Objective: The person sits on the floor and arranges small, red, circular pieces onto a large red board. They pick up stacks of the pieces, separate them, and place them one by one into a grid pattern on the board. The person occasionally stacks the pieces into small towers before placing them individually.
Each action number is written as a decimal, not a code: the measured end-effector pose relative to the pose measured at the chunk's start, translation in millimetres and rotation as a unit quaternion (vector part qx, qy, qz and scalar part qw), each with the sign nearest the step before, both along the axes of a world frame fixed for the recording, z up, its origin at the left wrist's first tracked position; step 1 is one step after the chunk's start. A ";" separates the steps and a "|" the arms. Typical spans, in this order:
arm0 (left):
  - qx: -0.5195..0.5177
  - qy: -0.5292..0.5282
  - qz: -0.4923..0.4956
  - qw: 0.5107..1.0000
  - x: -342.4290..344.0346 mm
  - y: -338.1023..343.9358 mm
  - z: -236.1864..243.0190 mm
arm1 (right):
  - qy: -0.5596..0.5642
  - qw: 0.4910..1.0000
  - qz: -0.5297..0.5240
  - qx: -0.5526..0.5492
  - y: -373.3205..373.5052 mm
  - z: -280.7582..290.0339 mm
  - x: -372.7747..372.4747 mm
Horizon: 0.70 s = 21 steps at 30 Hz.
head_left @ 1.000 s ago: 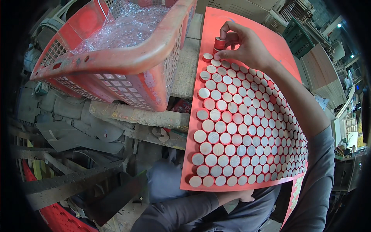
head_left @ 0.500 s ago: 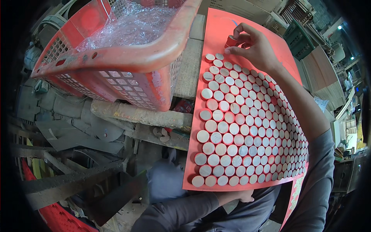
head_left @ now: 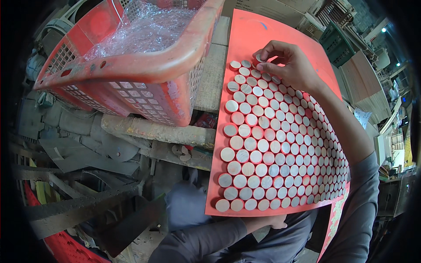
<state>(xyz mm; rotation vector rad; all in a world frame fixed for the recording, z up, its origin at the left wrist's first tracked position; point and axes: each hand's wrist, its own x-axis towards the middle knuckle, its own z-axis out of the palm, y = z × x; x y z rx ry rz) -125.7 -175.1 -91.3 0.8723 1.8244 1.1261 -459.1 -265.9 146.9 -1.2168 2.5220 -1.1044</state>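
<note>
At the far end of the rows, my right hand (head_left: 287, 63) pinches a small round disc (head_left: 259, 58) between thumb and fingers, just beside the last discs. Many like it, pale-topped with red sides, stand close together in staggered rows (head_left: 263, 145) on a red board (head_left: 245, 33). My left hand (head_left: 277, 222) is low, over my lap at the board's near edge. The board covers part of it, and I cannot make out how its fingers are set.
A worn red plastic basket (head_left: 144, 70) holding crumpled clear plastic wrap (head_left: 140, 33) stands left of the board on a wooden plank (head_left: 210, 79). Behind are a cardboard box (head_left: 267, 11) and a green crate (head_left: 337, 44). Metal bars (head_left: 83, 206) lie at lower left.
My right hand has come nearer and lower with the disc, from above the bare red area to the far edge of the rows. My left hand stays put.
</note>
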 end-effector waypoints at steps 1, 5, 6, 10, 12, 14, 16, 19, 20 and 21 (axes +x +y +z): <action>0.002 -0.001 -0.001 1.000 0.2 1.4 -1.6 | -0.003 1.000 -0.005 0.006 0.9 1.1 0.4; -0.008 0.001 -0.012 1.000 0.9 6.9 -5.8 | 0.057 0.998 -0.002 0.030 1.3 1.0 -1.9; -0.011 -0.008 -0.020 1.000 0.2 7.7 -6.2 | 0.034 0.999 0.000 0.021 1.1 1.1 -2.6; -0.010 -0.017 -0.012 1.000 1.6 7.4 -7.9 | 0.000 0.999 0.011 0.034 -5.2 6.0 -3.1; -0.007 -0.007 -0.006 1.000 2.9 9.6 -9.8 | 0.017 0.999 0.005 0.051 -5.8 11.6 -2.9; -0.012 0.003 -0.010 1.000 2.4 11.0 -9.8 | 0.033 0.998 -0.010 0.050 -6.4 16.0 -3.8; -0.010 -0.012 -0.015 1.000 0.4 7.4 -7.3 | 0.032 0.999 0.029 0.019 -12.2 15.2 -8.1; -0.012 -0.031 -0.024 0.999 -3.3 3.1 -2.0 | 0.016 0.997 0.077 0.006 -24.6 13.4 -5.4; -0.013 -0.037 -0.028 0.999 -4.4 1.8 -0.8 | 0.009 0.996 0.091 0.007 -27.0 13.0 -4.2; -0.014 -0.036 -0.030 0.999 -5.4 0.4 1.0 | 0.011 0.995 0.095 0.013 -27.2 12.1 -5.4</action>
